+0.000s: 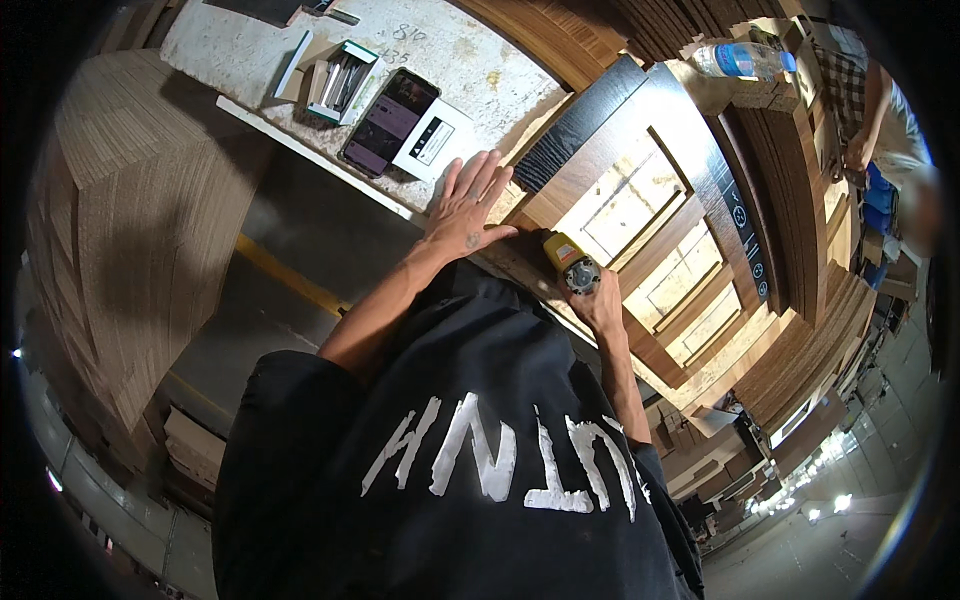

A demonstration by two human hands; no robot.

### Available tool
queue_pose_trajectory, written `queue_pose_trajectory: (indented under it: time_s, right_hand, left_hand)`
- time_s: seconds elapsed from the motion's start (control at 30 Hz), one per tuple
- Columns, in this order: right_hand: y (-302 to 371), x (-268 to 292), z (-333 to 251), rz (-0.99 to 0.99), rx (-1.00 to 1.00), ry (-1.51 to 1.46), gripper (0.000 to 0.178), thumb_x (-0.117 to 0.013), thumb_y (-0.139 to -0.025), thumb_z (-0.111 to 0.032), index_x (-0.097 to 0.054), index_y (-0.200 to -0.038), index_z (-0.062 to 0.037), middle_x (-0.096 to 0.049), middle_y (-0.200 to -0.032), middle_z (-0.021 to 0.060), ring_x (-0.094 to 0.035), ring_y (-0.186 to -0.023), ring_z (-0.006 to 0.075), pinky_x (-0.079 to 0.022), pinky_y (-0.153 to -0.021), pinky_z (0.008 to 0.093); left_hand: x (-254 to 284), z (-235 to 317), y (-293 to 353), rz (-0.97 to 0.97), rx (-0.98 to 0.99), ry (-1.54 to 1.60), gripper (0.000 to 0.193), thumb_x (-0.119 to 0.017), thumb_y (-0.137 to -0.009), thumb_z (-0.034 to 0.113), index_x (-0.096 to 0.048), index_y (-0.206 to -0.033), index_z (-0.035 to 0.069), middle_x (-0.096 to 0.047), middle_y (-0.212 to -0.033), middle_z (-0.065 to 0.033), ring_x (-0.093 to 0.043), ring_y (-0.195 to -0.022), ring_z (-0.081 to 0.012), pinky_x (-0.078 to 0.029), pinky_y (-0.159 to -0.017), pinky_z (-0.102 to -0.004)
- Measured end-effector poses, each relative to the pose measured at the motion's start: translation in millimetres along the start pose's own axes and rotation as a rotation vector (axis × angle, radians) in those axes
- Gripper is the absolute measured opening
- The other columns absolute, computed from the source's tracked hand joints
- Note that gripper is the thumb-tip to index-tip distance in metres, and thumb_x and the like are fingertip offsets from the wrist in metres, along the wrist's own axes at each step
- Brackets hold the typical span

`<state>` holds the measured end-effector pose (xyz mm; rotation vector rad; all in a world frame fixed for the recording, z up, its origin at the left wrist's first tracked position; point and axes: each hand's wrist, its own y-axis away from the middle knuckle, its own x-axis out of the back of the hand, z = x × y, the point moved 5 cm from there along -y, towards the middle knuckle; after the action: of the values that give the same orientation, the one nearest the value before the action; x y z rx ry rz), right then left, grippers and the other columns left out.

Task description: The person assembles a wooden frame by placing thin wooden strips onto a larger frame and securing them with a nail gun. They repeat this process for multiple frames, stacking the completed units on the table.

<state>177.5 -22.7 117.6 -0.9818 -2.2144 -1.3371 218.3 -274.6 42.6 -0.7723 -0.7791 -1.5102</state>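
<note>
My left hand [470, 208] lies flat at the bench edge with its fingers spread, beside a small white box [434, 142]. It holds nothing. Touching or partly overlapping that box is a dark smartphone [392, 122], screen up. In my right hand [602, 303] is a yellow nail gun [566, 252] with a round, bolted metal end cap. Its nose is hidden, so I cannot tell whether it touches the wood. Just to its right lies a brown wooden frame with crossbars [660, 245], and a dark wood-grain board [582, 125] adjoins its far end.
An open carton of thin metal strips [346, 82] stands on the white worktop [225, 45]. Tall board stacks rise at the left [140, 230] and right [785, 190]. A water bottle [742, 60] lies at the far right, near another person's arm [876, 105].
</note>
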Motion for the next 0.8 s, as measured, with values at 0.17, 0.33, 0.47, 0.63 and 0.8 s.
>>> queue_pose_trajectory:
  time_s: [0.17,0.33,0.47,0.63,0.8]
  right_hand:
    - [-3,3,-10,-0.025,0.004,-0.022,0.053,-0.084,-0.075,-0.025,-0.068,-0.119,0.0009,-0.074,-0.099,0.0248,-0.071,-0.096,0.0413,-0.056,-0.085,0.0462]
    - [2,7,-16,0.044,0.062,0.07,0.052,-0.083,-0.075,-0.024,-0.068,-0.118,0.0011,-0.074,-0.098,0.025,-0.072,-0.095,0.0414,-0.056,-0.084,0.0468]
    - [2,8,-24,-0.003,-0.012,0.047,0.051,-0.083,-0.075,-0.025,-0.068,-0.117,0.0011,-0.073,-0.096,0.0254,-0.071,-0.094,0.0421,-0.055,-0.084,0.0483]
    - [-4,-1,-9,-0.028,0.068,0.005,0.051,-0.083,-0.074,-0.024,-0.068,-0.116,0.0019,-0.073,-0.092,0.0247,-0.069,-0.091,0.0426,-0.055,-0.081,0.0493]
    - [-5,-10,-11,0.066,0.138,0.037,0.066,-0.083,-0.071,-0.022,-0.061,-0.129,0.0009,-0.067,-0.113,0.0279,-0.063,-0.107,0.0448,-0.05,-0.093,0.0485]
  left_hand:
    - [-2,0,-1,-0.054,0.025,-0.016,0.108,-0.072,-0.084,0.063,-0.019,-0.164,0.012,-0.012,-0.172,-0.0118,-0.01,-0.158,-0.0301,-0.008,-0.127,-0.0533]
    - [-2,1,-1,-0.067,0.019,-0.032,0.109,-0.069,-0.084,0.065,-0.017,-0.164,0.011,-0.011,-0.171,-0.0135,-0.009,-0.158,-0.0298,-0.005,-0.128,-0.0527]
    - [-1,0,-1,-0.062,0.021,-0.016,0.105,-0.066,-0.087,0.065,-0.019,-0.164,0.012,-0.013,-0.171,-0.0127,-0.01,-0.158,-0.03,-0.007,-0.127,-0.053]
    - [-1,0,-2,-0.075,0.017,-0.045,0.103,-0.056,-0.089,0.07,-0.018,-0.164,0.01,-0.013,-0.171,-0.0149,-0.011,-0.158,-0.0307,-0.007,-0.127,-0.054]
    - [0,0,0,-0.032,0.004,-0.041,0.101,-0.052,-0.09,0.072,-0.021,-0.163,0.01,-0.015,-0.17,-0.0158,-0.012,-0.158,-0.0315,-0.008,-0.127,-0.0545]
